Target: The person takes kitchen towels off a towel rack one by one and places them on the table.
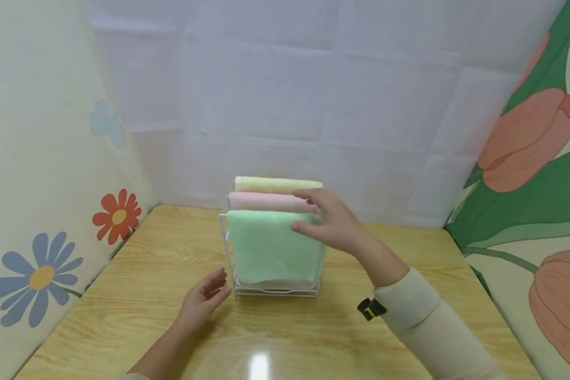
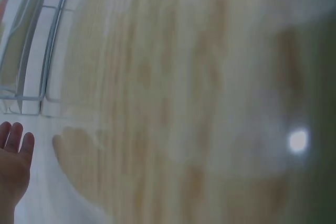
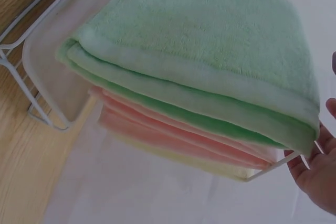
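Observation:
Three folded towels hang one behind another on a white wire rack (image 1: 234,289) in the head view. The green towel (image 1: 271,245) is in front, the pink towel (image 1: 261,201) in the middle, the yellow towel (image 1: 275,184) at the back. My right hand (image 1: 330,219) is at the upper right corner of the green towel, thumb across its front and fingers stretched over the pink one, with a gap between thumb and index finger. In the right wrist view that hand's fingers (image 3: 299,169) show beside the green towel's edge. My left hand (image 1: 204,298) hovers near the rack's lower left, fingers loosely bent around nothing.
The wooden table (image 1: 171,248) carries the rack near its middle. Behind it hangs a white cloth backdrop (image 1: 266,95). Panels with painted flowers (image 1: 40,277) stand on the left and right. A small black clip (image 1: 370,309) sits at my right sleeve.

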The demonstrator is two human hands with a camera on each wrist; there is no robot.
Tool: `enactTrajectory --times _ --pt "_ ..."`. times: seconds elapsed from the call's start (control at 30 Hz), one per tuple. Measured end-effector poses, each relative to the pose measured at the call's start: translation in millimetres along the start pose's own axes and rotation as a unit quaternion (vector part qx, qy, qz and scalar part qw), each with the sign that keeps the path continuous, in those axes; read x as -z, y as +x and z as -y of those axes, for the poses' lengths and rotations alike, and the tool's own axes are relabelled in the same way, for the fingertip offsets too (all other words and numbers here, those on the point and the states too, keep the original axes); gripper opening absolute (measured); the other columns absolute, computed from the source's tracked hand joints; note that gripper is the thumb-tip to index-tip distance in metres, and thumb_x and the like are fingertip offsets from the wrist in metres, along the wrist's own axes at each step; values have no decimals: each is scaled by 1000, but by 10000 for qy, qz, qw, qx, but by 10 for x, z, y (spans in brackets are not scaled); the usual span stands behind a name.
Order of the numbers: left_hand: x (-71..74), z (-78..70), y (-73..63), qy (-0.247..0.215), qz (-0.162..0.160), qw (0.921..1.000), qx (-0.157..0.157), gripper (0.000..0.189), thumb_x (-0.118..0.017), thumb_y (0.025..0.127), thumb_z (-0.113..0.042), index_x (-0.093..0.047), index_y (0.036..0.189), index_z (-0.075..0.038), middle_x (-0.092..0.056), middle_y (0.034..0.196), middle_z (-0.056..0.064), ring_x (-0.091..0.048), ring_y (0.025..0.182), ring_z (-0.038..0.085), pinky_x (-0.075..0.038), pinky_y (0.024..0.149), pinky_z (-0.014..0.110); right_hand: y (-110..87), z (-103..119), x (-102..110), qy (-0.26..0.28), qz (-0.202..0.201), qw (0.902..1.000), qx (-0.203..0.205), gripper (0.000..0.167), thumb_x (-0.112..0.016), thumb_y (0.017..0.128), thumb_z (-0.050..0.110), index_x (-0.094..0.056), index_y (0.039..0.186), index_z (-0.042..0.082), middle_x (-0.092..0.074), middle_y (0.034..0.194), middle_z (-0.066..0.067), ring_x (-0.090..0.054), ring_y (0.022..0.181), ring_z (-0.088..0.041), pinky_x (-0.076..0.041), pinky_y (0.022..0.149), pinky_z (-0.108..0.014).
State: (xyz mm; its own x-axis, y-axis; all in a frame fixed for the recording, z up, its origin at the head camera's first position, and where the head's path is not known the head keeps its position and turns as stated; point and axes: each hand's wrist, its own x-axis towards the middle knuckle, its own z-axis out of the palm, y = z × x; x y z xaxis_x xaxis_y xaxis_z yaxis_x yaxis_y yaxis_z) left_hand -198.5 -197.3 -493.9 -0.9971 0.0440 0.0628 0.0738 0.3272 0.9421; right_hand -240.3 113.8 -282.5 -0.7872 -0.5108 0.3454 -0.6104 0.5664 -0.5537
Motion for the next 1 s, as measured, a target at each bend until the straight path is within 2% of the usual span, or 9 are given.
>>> enactTrajectory --times 0.17,0.27,0.33,0.4,0.57,0.67,0.8,1.0 --pt "-121 28 -15 -236 -163 9994 212 55 -67 93 -17 -46 140 3 -53 141 22 -55 126 32 -47 95 15 5 36 -42 79 89 9999 72 62 -73 88 34 -49 142 14 -53 142 -6 -52 124 -28 -46 101 -51" --pt "-188 52 -38 -379 -341 9982 300 51 -68 92 -15 -51 136 4 -57 137 23 -62 114 13 -47 88 10 11 44 -73 73 119 9999 71 62 -74 87 33 -50 141 14 -54 142 -6 -53 125 -29 -46 102 -50" --pt "-229 65 -63 -439 -511 9971 342 47 -69 91 -13 -55 132 5 -60 133 23 -62 103 -2 -48 86 10 16 49 -92 38 139 9999 64 61 -75 87 33 -51 141 15 -54 142 -5 -53 125 -29 -46 103 -50" --pt "-265 73 -91 -468 -697 9959 343 43 -70 90 -11 -58 128 6 -62 129 23 -60 96 -10 -49 84 10 15 58 -106 21 149 9999 70 61 -75 87 32 -52 140 14 -54 142 -6 -53 125 -29 -46 103 -50" --pt "-337 59 -147 -493 -1023 9928 372 36 -71 89 -8 -63 121 7 -66 122 24 -64 91 -7 -51 81 10 9 73 -124 -76 194 9998 59 60 -76 85 31 -54 138 13 -56 139 -7 -54 123 -29 -45 104 -50" --pt "-356 43 -162 -306 -1119 9920 505 32 -72 89 -12 -67 117 3 -68 120 20 -62 90 -8 -50 80 10 12 75 -127 -165 208 9996 97 59 -77 85 31 -55 136 12 -58 136 -7 -55 121 -28 -46 103 -48" --pt "-363 43 -151 -31 -1192 9906 665 27 -72 89 -16 -71 112 -2 -71 117 14 -58 88 -11 -49 79 9 30 79 -124 -208 205 9994 164 56 -77 85 29 -57 134 11 -60 134 -6 -57 119 -26 -47 103 -45" --pt "-394 74 -101 -144 -1353 9883 690 21 -71 89 -12 -71 107 0 -73 107 15 -61 79 -5 -53 71 13 80 106 -114 -327 308 9989 126 48 -76 86 26 -62 128 9 -64 128 -6 -59 117 -24 -47 102 -42"
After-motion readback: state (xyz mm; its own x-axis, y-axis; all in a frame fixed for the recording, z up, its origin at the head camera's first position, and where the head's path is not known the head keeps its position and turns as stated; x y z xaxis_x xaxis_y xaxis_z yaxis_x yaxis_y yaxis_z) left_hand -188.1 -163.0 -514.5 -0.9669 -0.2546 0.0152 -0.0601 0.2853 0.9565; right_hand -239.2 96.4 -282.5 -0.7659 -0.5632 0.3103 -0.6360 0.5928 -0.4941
